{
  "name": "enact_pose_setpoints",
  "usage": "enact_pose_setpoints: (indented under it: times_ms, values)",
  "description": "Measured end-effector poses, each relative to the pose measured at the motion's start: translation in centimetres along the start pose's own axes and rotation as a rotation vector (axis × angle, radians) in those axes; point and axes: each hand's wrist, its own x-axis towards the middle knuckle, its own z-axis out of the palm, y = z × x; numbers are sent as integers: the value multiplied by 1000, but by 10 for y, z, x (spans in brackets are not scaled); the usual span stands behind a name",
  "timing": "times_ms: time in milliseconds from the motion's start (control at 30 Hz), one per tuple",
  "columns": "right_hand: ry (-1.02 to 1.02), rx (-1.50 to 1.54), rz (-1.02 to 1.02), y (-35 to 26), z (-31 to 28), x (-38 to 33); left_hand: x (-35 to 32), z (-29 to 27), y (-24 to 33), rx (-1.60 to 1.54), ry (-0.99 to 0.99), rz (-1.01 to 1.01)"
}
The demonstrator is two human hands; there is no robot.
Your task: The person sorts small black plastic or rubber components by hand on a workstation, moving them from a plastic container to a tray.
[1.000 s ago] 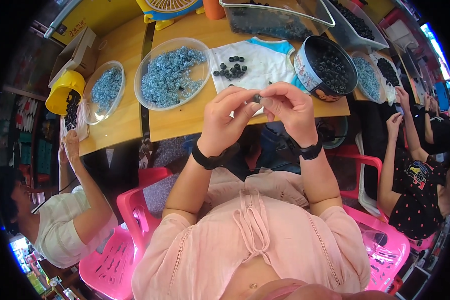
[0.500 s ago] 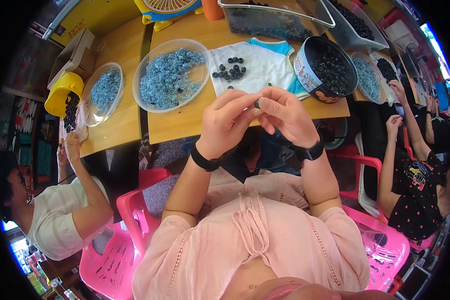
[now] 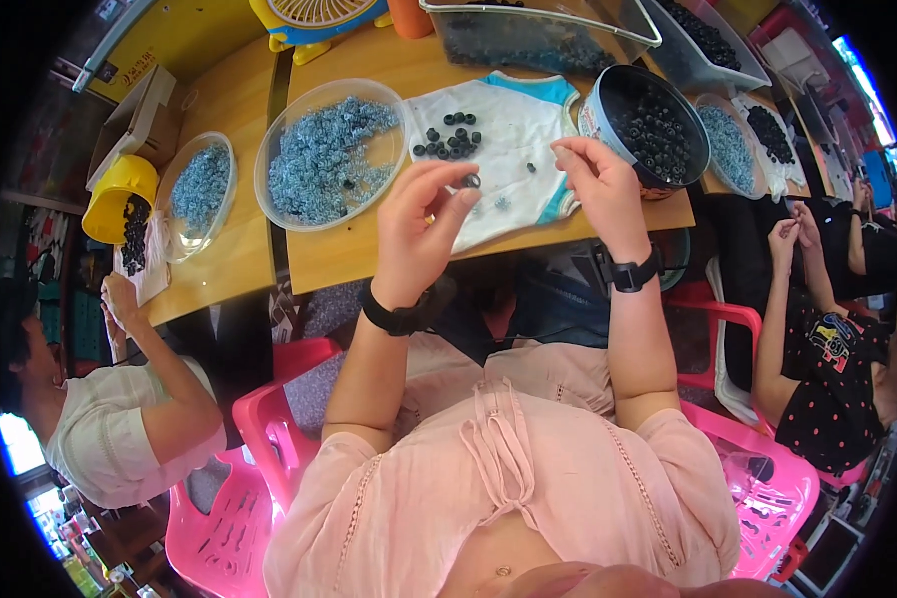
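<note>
My left hand (image 3: 419,227) pinches a small black ring-shaped part (image 3: 471,181) between thumb and forefinger, above the near edge of a white cloth with blue trim (image 3: 513,130). Apart from it on the right, my right hand (image 3: 611,194) has thumb and forefinger pressed together; what they hold, if anything, is too small to make out. On the cloth lies a cluster of small black parts (image 3: 448,146), with a single black part (image 3: 530,167) nearer the right hand. A few pale translucent bits (image 3: 502,203) lie between my hands.
A clear oval tub (image 3: 261,164) of bluish translucent pieces stands left of the cloth, a round tin (image 3: 595,125) of black parts right of it. Behind are a clear bin (image 3: 528,45) and a yellow-blue fan (image 3: 319,25). Co-workers (image 3: 135,419) (image 3: 817,359) sit on either side.
My hands were together around a small black part and have moved apart. The left keeps a black part in its pinch; the right has gone right and farther over the cloth.
</note>
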Motion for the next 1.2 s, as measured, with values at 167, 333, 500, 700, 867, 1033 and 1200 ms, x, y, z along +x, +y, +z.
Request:
enact_pose_setpoints:
  times_ms: [167, 333, 500, 700, 867, 1033, 1200]
  values:
    - [29, -384, -317, 30, 19, 5, 1, -3, -10, -71, 40, -49]
    - [-31, -494, -273, 32, 29, 2, 0, -2, -10, -64, 18, -77]
    - [15, -521, -335, 41, 29, 4, -1, 1, -9, -88, -4, -99]
    - [-163, 140, 26, -10, 26, -16, -4, 6, -3, -43, -30, -96]
    - [-272, 556, 55, -28, 32, -33, -7, 11, 3, -10, -30, -30]
    - [-282, 679, 71, -24, 34, -32, -10, 10, 7, -24, -75, -11]
    - [-292, 765, 69, -26, 37, -33, -10, 11, 10, -15, -61, -22]
